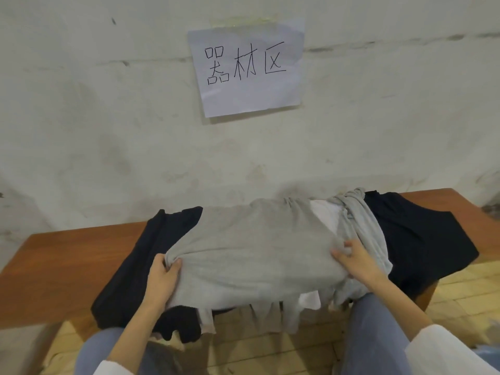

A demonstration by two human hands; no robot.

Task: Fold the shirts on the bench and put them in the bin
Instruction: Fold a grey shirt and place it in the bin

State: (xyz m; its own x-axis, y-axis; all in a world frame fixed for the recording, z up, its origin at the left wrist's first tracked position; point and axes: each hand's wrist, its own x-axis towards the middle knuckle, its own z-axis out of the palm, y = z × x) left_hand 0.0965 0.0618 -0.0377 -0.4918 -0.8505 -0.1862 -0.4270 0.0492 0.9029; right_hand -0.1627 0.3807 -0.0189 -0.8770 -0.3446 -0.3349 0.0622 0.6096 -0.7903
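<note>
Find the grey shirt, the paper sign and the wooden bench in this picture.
grey shirt (pixel 251 255): head view, middle of its flat front.
paper sign (pixel 247 69): head view, centre of the sheet.
wooden bench (pixel 67 266): head view, bare top at its left end.

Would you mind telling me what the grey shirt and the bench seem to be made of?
Grey shirt: soft matte knit, probably cotton jersey; it bunches and drapes limply.
Bench: reddish-brown wood or wood-look laminate, smooth with slight sheen.

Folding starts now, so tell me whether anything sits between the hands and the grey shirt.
Nothing visible does: the left hand and the right hand each grip the grey shirt, one at either end. The bin is not in view.
</note>
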